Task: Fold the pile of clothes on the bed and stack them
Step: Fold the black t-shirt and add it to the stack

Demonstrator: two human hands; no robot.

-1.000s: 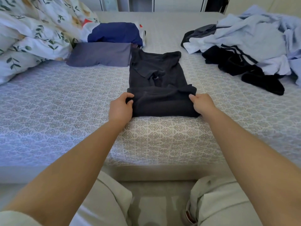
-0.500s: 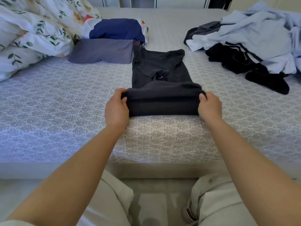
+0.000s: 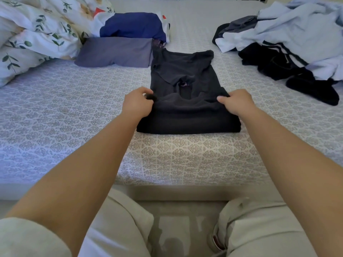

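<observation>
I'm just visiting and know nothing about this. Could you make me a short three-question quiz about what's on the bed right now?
1. True or false: both hands are gripping the black shirt.
2. Where does the unfolded pile of clothes lie? A) far right of the bed B) on the floor C) under the floral duvet
3. Fill in: right behind the folded grey garment lies a folded ____ one.

Key:
1. True. The left hand and the right hand each pinch a corner of the folded-over near part.
2. A
3. Blue: the blue garment.
</observation>
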